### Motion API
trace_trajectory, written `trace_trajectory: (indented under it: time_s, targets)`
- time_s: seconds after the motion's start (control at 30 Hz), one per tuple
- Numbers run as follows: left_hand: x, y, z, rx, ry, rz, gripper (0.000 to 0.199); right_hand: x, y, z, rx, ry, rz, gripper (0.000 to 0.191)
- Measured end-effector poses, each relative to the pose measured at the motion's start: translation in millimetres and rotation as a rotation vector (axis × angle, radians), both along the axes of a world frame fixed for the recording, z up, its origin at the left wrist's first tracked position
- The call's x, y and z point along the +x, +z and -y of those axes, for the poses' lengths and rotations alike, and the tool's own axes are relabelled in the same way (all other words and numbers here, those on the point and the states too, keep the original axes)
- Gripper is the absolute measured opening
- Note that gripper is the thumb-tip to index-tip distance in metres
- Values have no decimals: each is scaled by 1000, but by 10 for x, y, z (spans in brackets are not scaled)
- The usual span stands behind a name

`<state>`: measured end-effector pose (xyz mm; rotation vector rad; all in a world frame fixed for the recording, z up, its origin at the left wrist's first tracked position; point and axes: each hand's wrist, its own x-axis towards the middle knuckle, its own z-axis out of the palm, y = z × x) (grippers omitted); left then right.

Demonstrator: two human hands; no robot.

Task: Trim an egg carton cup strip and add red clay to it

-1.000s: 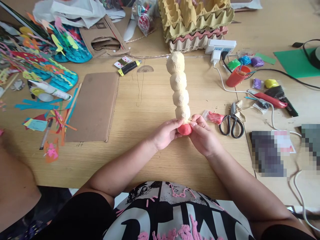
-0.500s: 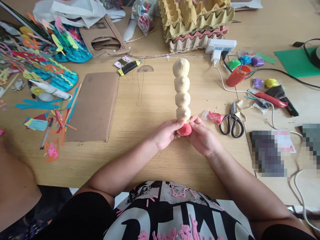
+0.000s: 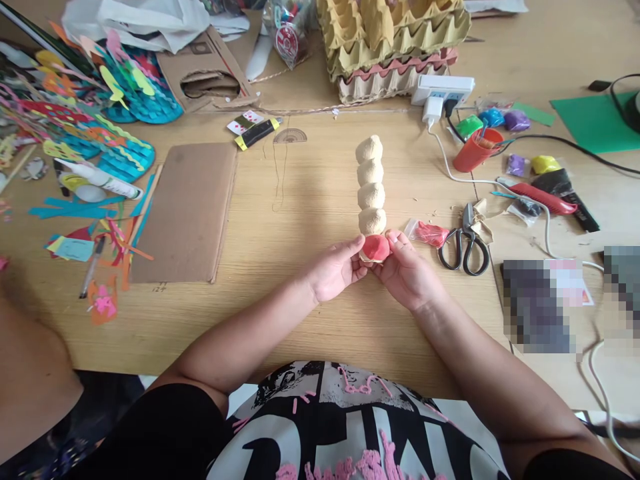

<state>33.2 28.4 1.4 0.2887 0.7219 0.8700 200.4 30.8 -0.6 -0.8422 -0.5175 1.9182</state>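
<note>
A pale strip of egg-carton cups (image 3: 371,195) points away from me above the wooden table. Red clay (image 3: 375,247) covers its nearest cup, with a pale rim showing below. My left hand (image 3: 334,272) pinches the left side of that red cup, thumb on top. From the other side my right hand (image 3: 410,272) grips the same cup between thumb and fingers. A clear packet of red clay (image 3: 431,233) lies just right of my right hand, beside black-handled scissors (image 3: 465,243).
A cardboard sheet (image 3: 185,213) lies left. Stacked egg trays (image 3: 395,47) and a power strip (image 3: 444,88) stand at the back. To the right are a red cup (image 3: 477,152), clay packets and a white cable. Another person's arm (image 3: 35,380) is at lower left.
The egg-carton strip has tilted, its far end dropping lower and rightward in view. The red cup has turned slightly, showing more of its pale rim. Both hands keep hold.
</note>
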Motion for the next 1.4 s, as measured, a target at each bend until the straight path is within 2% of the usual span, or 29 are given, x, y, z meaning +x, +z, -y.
trace_trajectory:
  time_s: [0.17,0.3,0.4,0.57,0.73,0.83,0.93,1.27,1.4]
  targets:
    - [-14,-3,-17,-31,49,37,36,-3,63,1,-10,5,18,36]
    - [-25,17,-47,-120,98,89,18,-5,120,6,76,14,75,35]
    - [-23,48,-57,-158,108,110,14,-18,136,12,124,4,112,37]
    - [-6,46,-47,-145,85,78,25,-17,108,6,197,-16,192,43]
    - [15,2,5,68,82,-22,53,-17,92,-1,243,-35,224,45]
    - [29,18,39,190,89,-160,49,-39,93,11,277,-45,241,45]
    - [46,45,60,231,118,-267,45,-60,91,21,302,-41,265,46]
    - [72,38,75,272,148,-269,37,-51,79,15,285,-33,269,44]
    - [66,29,72,249,144,-241,43,-43,98,13,278,-27,267,44]
